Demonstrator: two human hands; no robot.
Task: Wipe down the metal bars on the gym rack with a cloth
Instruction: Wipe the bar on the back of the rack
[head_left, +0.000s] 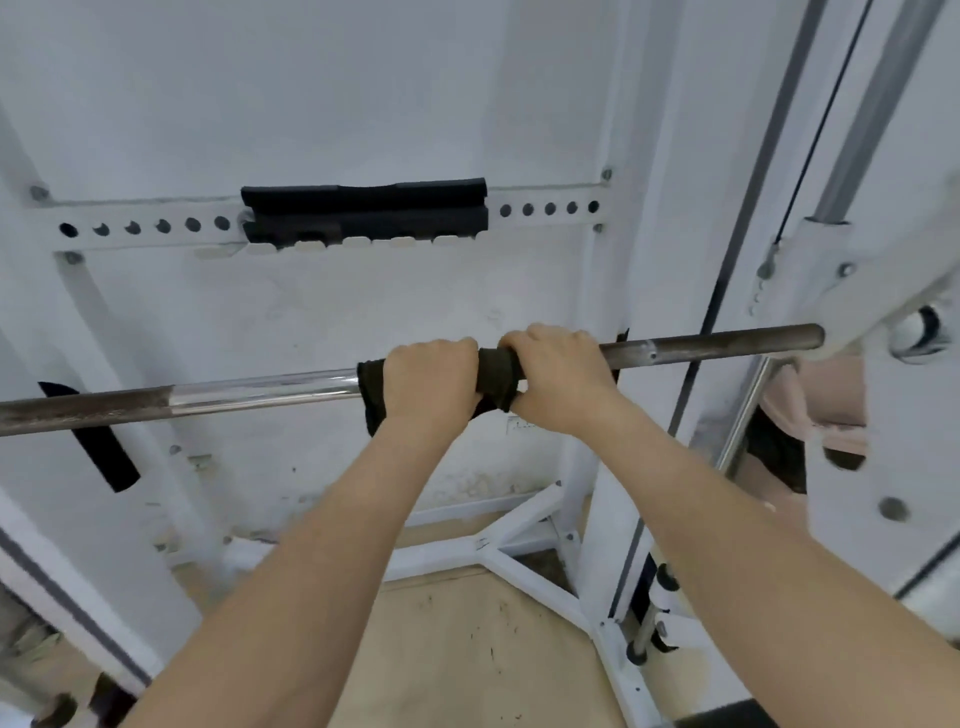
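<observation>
A long metal bar (249, 391) runs across the view, slightly higher at the right, where it meets the white rack (857, 306). A dark cloth (496, 375) is wrapped round the bar near its middle. My left hand (428, 376) grips the cloth and bar from above, its fingers curled over the top. Right beside it, my right hand (558, 371) grips the cloth's right part and the bar the same way. The bar is shiny just left of the cloth and dull and rusty toward both ends.
Behind the bar a white perforated crossbar (150, 226) carries a black foam pad (363, 210), in front of a white wall. A white upright (644, 260) with a cable and chrome guide rod (878, 104) stands at right. White base struts (519, 561) lie on the tan floor.
</observation>
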